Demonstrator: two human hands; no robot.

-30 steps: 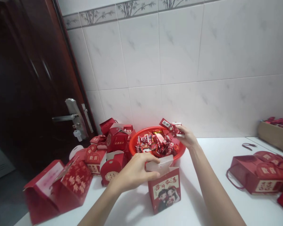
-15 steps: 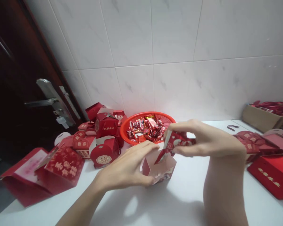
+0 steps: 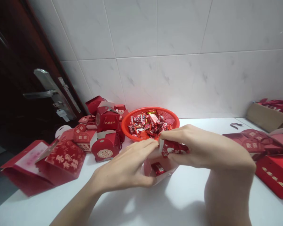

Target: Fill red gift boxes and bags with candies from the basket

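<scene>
A small paper candy box (image 3: pixel 148 169) stands with its top unfolded on the white table in front of me. My left hand (image 3: pixel 129 168) grips its left side, fingers behind and thumb in front. Inside the box lies a red wrapped candy (image 3: pixel 158 168). Over the box's right side is my right hand (image 3: pixel 187 147), pinching a larger red-and-white candy packet (image 3: pixel 173 148). Just behind both hands sits a red plastic basket (image 3: pixel 125 123) heaped with wrapped candies (image 3: pixel 146 124).
Red gift boxes (image 3: pixel 106 149) are piled at the left, with larger ones (image 3: pixel 63 158) nearer me. At the right are flat red boxes (image 3: pixel 273 175), a cardboard carton (image 3: pixel 261 116) and a dark strap (image 3: pixel 236 125). A tiled wall (image 3: pixel 179 81) closes the back.
The right hand has lowered toward the box with the packet still in it. A red candy has dropped from the hand into the box. The left hand still holds the box.
</scene>
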